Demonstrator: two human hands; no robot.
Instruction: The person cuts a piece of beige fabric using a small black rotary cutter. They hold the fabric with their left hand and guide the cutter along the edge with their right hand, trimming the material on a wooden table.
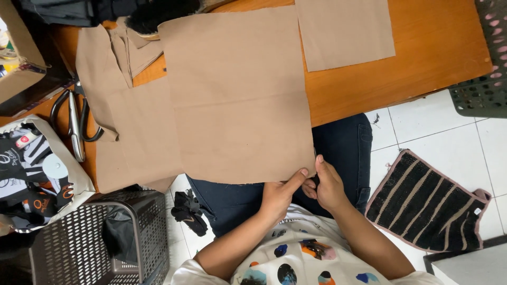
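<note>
A large square piece of tan fabric (237, 95) lies over the near edge of an orange wooden table (422, 47) and hangs toward my lap. My left hand (279, 195) pinches its lower right corner, thumb on top. My right hand (328, 184) grips the same corner edge right beside it, thumb up against the cloth. More tan pieces lie around it: a smaller rectangle (343, 31) at the far right and several cut shapes (121, 105) on the left.
Black-handled scissors (74, 124) lie at the table's left edge. A grey perforated basket (100, 237) stands on the floor lower left, a printed bag (37, 169) above it. A black striped mat (428, 200) lies on white tiles at right. Another dark basket (483, 84) is at far right.
</note>
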